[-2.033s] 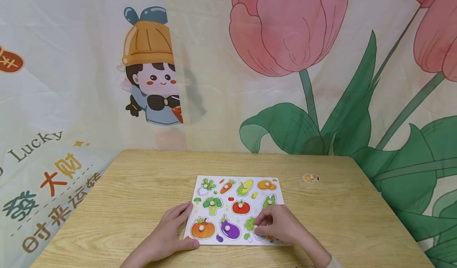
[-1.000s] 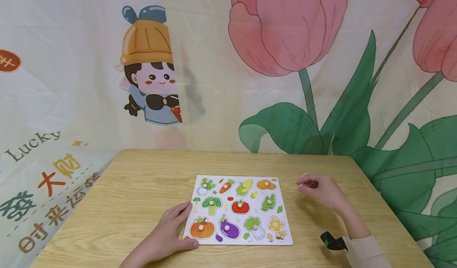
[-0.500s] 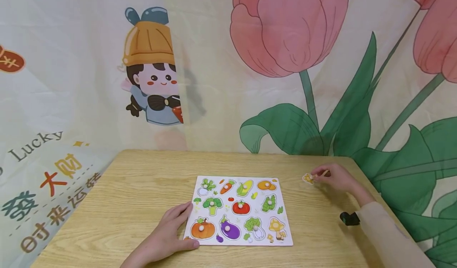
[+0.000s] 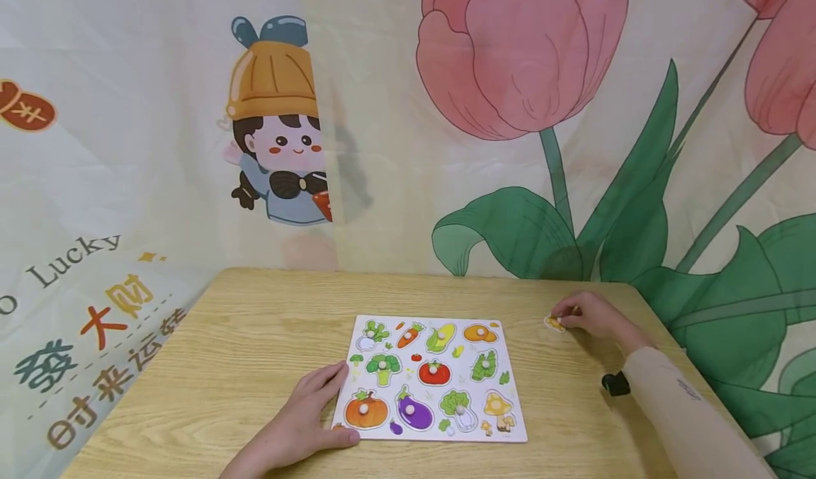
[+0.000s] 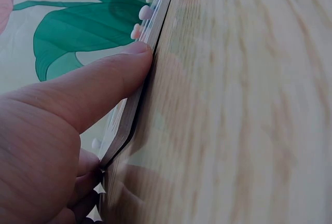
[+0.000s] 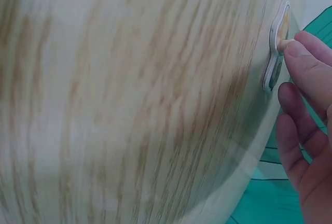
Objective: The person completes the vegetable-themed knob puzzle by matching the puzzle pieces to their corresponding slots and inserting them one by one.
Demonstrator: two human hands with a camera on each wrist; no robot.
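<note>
A white vegetable peg puzzle board (image 4: 465,376) lies flat on the table. My left hand (image 4: 299,415) holds its near left corner, thumb along the front edge and fingers at the left side. The thumb (image 5: 104,81) presses against the board's edge (image 5: 124,130) in the left wrist view. At the far right, my right hand (image 4: 593,316) pinches the small knob (image 6: 284,43) of a mushroom puzzle piece (image 4: 554,323). In the right wrist view this piece (image 6: 275,53) shows edge-on, close to the tabletop; whether it touches is unclear. The board's mushroom spot (image 4: 499,404) shows a printed mushroom without a knob.
Knobbed pieces sit in the board, among them a pumpkin (image 4: 366,414), an eggplant (image 4: 414,414), a tomato (image 4: 435,373) and a broccoli (image 4: 383,368). The wooden table (image 4: 255,337) ends at a printed cloth (image 4: 382,110). A black device (image 4: 615,384) hangs by the right sleeve.
My right hand has left the cabbage piece on the board, moved far right and taken the mushroom piece by its knob. The left hand has stayed at the board's corner.
</note>
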